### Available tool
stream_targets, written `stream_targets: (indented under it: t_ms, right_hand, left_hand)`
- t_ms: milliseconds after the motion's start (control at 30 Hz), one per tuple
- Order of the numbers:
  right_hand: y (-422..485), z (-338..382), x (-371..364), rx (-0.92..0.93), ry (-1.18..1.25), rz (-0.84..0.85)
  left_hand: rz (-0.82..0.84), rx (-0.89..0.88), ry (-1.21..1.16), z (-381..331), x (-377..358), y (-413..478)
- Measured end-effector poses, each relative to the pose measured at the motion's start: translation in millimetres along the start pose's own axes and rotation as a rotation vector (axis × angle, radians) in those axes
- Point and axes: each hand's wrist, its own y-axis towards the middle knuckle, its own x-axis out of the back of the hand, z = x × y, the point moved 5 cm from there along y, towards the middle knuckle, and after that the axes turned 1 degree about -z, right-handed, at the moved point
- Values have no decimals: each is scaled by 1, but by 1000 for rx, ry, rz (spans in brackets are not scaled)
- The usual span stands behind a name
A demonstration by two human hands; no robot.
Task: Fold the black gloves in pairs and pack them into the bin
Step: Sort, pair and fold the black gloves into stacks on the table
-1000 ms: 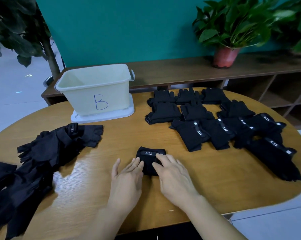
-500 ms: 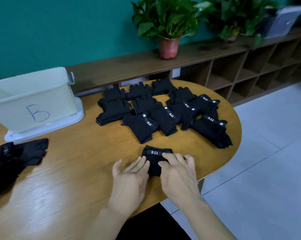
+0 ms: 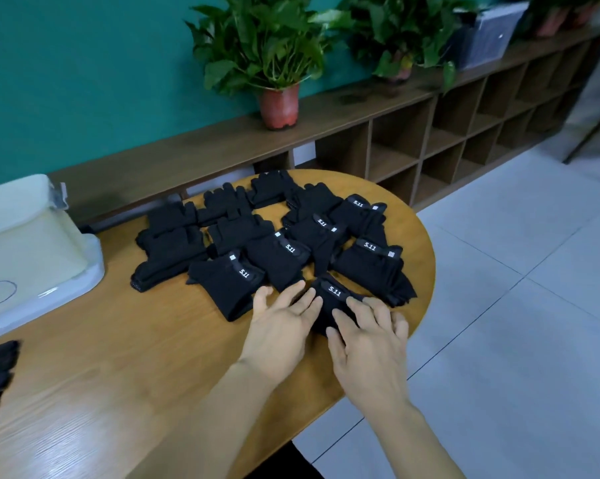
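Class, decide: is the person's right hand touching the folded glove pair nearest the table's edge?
Touching. The head view shows the right hand with straight fingers lying on the folded glove pair, covering its near part.

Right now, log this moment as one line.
step: pressing folded pair | left hand: fingers flat on it | right hand: fingers flat on it | place: table, beside folded group | bin: apart, left

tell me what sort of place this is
Probably an office or workroom set up for sorting: a long wooden cubby shelf with a potted plant on top, a tiled floor, and a table holding many identical folded black gloves beside a plastic bin.
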Motion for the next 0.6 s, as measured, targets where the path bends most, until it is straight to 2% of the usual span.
stream_targets:
  t_ms: [133,367,600]
  right_hand:
    - [4,0,-7,-30,4,16]
    - [4,-2,-15,-43,7,37]
    - [-5,-5,-20,-20,-23,72]
  left_hand:
    - [-26,-43,4,6,-3,10]
    - [37,-116,6,13,-10,9]
    - [203,-103,-128,13,-23,-8]
